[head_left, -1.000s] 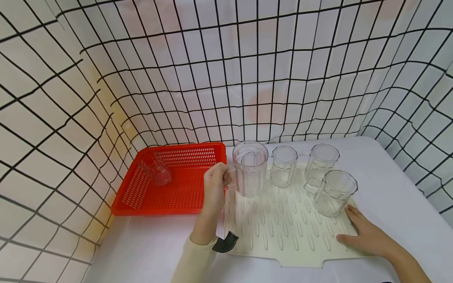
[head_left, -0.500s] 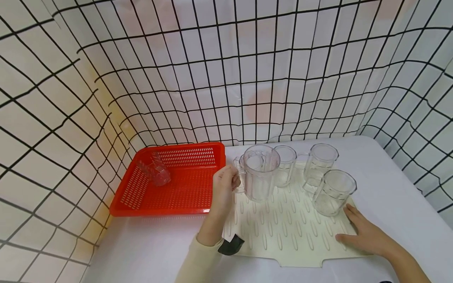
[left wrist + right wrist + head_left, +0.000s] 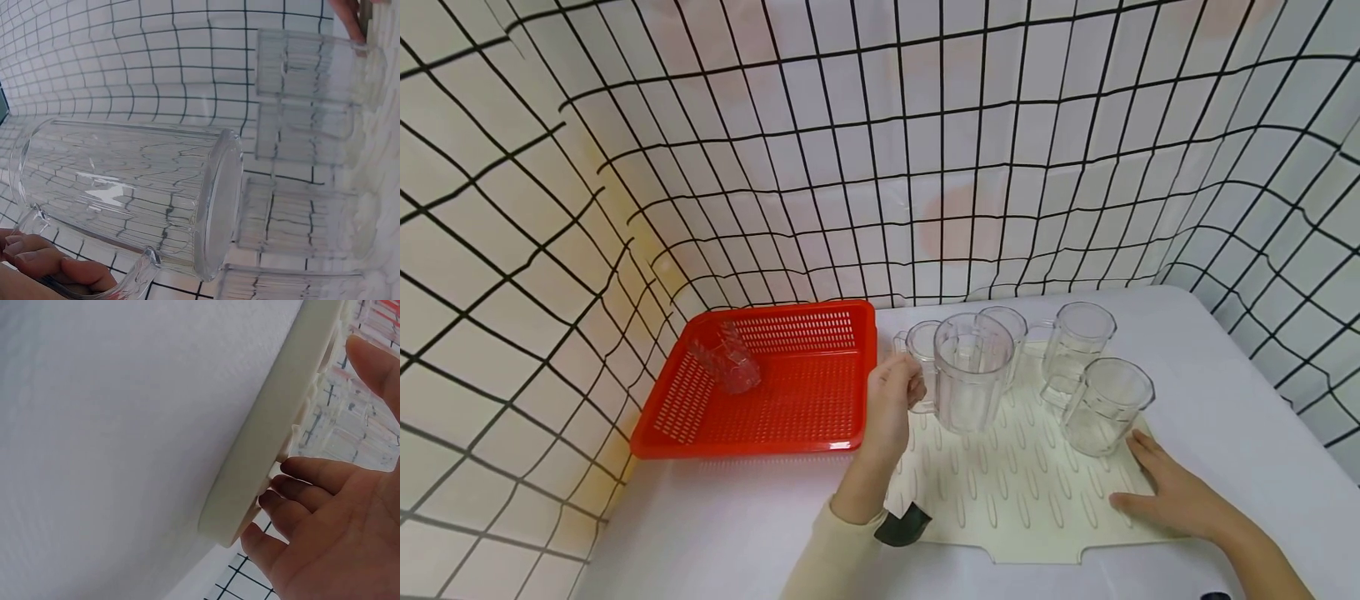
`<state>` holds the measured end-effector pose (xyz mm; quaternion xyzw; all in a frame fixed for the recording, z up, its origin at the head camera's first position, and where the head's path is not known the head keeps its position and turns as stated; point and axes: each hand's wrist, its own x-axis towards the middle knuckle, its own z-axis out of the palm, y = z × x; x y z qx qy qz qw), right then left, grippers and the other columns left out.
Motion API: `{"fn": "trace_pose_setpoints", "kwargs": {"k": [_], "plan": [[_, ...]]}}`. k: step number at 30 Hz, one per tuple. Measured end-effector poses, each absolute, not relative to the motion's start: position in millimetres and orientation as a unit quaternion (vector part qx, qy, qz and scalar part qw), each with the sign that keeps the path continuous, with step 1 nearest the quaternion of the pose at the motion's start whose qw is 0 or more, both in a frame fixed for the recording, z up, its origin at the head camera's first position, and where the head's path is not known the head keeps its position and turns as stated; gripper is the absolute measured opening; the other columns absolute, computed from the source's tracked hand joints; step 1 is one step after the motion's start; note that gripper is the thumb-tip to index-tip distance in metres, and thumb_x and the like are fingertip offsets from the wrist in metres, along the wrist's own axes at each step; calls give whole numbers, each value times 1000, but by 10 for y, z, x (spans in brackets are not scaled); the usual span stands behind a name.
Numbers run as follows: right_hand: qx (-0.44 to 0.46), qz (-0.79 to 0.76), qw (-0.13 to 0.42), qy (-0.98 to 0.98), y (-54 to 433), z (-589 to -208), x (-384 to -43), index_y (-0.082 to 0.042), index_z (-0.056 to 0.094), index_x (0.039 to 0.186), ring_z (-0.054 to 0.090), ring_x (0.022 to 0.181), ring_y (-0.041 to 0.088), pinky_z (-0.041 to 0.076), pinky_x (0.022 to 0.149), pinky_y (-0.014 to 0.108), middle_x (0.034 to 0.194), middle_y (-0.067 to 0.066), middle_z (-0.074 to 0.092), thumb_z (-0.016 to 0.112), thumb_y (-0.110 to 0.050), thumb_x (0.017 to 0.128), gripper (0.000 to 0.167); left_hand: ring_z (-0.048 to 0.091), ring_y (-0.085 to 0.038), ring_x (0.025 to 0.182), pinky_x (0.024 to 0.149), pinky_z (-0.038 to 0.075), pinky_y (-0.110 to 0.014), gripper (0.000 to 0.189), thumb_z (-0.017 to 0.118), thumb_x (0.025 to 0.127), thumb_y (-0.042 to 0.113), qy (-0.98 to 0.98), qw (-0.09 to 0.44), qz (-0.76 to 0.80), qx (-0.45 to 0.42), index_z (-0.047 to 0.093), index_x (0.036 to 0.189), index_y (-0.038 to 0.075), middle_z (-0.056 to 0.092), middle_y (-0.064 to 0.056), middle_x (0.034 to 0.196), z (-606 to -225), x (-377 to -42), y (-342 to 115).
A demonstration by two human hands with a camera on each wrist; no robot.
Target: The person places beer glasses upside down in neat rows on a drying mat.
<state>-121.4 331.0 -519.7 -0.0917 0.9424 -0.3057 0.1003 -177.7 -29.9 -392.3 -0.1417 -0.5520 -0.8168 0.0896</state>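
My left hand (image 3: 889, 408) grips the handle of a large clear mug (image 3: 958, 400), fingers curled round it. In the left wrist view the mug's base hangs clear of the ribbed cream draining board (image 3: 1030, 508). Several clear mugs stand on that board: one (image 3: 917, 337) partly hidden behind the held mug, one (image 3: 1015, 323) behind it, and two at the right, a rear mug (image 3: 1078, 337) and a front mug (image 3: 1101, 417). Beside the front one, my right hand (image 3: 1176, 492) rests on the board's right edge; its fingertips (image 3: 294, 465) touch the rim, fingers relaxed.
Left of the board sits a red perforated basket (image 3: 805, 396) with a clear glass item (image 3: 741, 375) lying in its left part. Black-grid netting (image 3: 850, 167) over white sheeting walls the back and both sides of the white table (image 3: 700, 533).
My left hand has moved the held mug rightward and slightly nearer, uncovering the mug behind it at the board's left rear. My right hand has stayed at the board's edge.
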Motion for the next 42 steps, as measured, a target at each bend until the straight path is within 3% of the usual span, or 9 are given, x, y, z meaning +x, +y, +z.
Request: {"fn": "trace_pose_setpoints", "kwargs": {"k": [14,35,42], "plan": [[-82,-297,64,949,3305,-5119,-1185,27,29,134,20,129,63,22,98,72,141,47,23,71,-33,87,86,27,-9,50,49,22,-21,31,39,89,3,-545,93,-818,-162,29,61,-3,28,1,55,-3958,-1798,-228],[-49,-284,72,955,3220,-4851,-974,17,40,134,36,121,60,34,91,67,135,43,39,66,-37,92,74,27,-11,50,49,23,-22,33,40,91,5,-552,80,-815,-154,29,61,-4,28,0,55,-4000,-1810,-226],[-46,-277,98,955,3064,-4648,-909,13,41,138,40,121,58,39,87,67,136,39,43,63,-43,93,74,29,-12,51,50,24,-22,33,40,92,5,-563,76,-809,-150,30,62,-4,30,-1,55,-4029,-1822,-226]]}}
